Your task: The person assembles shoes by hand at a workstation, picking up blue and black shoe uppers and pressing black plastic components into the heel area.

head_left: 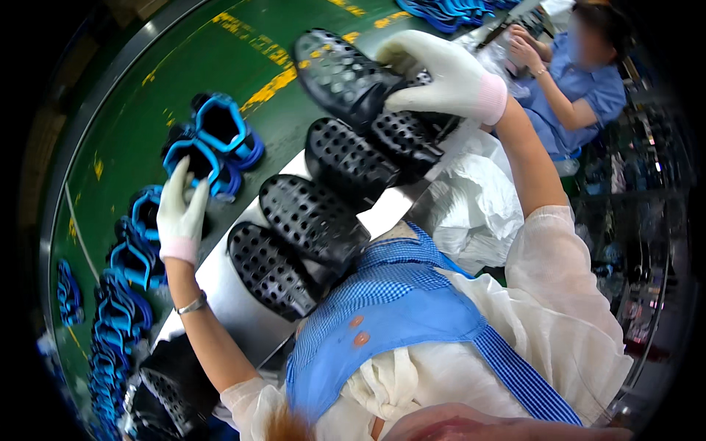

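Observation:
My left hand (182, 219), in a white knit glove, reaches over a row of blue and black shoes with its fingers apart. Just beyond its fingertips is a black shoe with a bright blue collar (213, 158); I cannot tell whether they touch. My right hand (445, 79), gloved too, is closed round the heel end of a black shoe-shaped form full of holes (331, 73). That form is tilted above other such forms. Several stand in a line in front of me, among them a middle one (309, 217) and a nearer one (265, 272).
Blue and black shoes (118, 331) line the left side, with more (448, 11) at the top. The forms stand along a pale bench (220, 294). White plastic bags (474, 206) bunch up at right. A person in blue (566, 110) sits working at the far right.

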Available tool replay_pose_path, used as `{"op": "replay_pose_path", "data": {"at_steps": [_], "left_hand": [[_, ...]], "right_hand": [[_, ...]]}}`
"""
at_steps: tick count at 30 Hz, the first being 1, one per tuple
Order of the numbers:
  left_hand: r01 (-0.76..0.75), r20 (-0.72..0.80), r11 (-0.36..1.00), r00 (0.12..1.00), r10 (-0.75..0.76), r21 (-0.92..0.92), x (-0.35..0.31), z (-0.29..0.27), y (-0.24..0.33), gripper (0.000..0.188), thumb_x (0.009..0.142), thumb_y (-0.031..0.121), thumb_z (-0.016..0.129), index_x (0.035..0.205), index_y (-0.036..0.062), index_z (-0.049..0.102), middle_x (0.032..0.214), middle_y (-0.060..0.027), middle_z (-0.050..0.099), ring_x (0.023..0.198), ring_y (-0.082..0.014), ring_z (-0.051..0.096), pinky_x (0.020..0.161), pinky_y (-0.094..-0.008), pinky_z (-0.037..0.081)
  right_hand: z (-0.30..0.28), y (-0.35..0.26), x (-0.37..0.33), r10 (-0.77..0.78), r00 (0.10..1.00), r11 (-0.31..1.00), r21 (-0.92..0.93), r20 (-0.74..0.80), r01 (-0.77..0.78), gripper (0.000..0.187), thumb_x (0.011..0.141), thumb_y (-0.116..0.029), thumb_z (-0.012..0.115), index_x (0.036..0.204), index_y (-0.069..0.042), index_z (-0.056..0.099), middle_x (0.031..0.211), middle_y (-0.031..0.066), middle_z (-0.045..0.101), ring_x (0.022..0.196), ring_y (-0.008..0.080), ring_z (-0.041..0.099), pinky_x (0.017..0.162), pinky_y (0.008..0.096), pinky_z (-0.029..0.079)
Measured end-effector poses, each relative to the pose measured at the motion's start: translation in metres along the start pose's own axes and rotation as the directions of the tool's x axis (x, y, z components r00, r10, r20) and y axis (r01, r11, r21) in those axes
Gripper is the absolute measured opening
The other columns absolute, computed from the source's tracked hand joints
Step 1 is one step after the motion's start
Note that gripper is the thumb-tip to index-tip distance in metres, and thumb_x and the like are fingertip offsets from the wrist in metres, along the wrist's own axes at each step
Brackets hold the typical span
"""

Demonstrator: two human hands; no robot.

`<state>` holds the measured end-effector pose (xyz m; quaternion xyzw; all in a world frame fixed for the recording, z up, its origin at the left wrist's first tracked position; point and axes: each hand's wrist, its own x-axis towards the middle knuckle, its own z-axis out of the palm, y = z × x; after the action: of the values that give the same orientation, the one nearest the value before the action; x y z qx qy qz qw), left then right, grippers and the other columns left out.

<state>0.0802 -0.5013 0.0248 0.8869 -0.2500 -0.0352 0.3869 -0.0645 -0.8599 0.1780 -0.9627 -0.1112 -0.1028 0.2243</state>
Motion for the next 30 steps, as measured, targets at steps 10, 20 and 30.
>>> {"op": "replay_pose_path", "data": {"at_steps": [10, 20, 30], "left_hand": [[0.101, 0.118, -0.178, 0.989, -0.088, -0.979, -0.024, -0.007, 0.051, 0.045, 0.091, 0.035, 0.051, 0.119, 0.0007, 0.049, 0.110, -0.0128, 0.058, 0.101, -0.0229, 0.058, 0.089, -0.0357, 0.048], [-0.241, -0.254, 0.081, 0.900, -0.353, -0.967, -0.015, 0.020, 0.028, 0.027, 0.085, 0.024, 0.062, 0.104, 0.0059, 0.055, 0.089, -0.0038, 0.060, 0.074, -0.0129, 0.061, 0.064, -0.0265, 0.052], [-0.247, -0.263, 0.094, 0.864, -0.429, -0.964, -0.011, 0.034, 0.009, 0.023, 0.087, 0.021, 0.058, 0.103, 0.0052, 0.054, 0.087, -0.0028, 0.059, 0.073, -0.0116, 0.059, 0.064, -0.0262, 0.051]], "right_hand": [[0.113, -0.093, 0.089, -0.267, 0.932, 0.902, 0.403, 0.247, 0.151, 0.046, 0.068, -0.029, 0.074, 0.101, -0.001, 0.059, 0.082, 0.0089, 0.060, 0.074, 0.0190, 0.061, 0.069, 0.0279, 0.051], [0.157, -0.100, 0.099, -0.232, 0.932, 0.963, 0.202, 0.278, 0.179, 0.051, 0.078, -0.046, 0.061, 0.076, 0.004, 0.058, 0.065, 0.0177, 0.060, 0.063, 0.0300, 0.062, 0.060, 0.0361, 0.050], [0.171, -0.100, 0.105, -0.153, 0.919, 0.962, 0.267, 0.364, 0.055, 0.056, 0.075, -0.051, 0.062, 0.079, 0.004, 0.061, 0.066, 0.0188, 0.060, 0.063, 0.0300, 0.062, 0.061, 0.0362, 0.051]]}}
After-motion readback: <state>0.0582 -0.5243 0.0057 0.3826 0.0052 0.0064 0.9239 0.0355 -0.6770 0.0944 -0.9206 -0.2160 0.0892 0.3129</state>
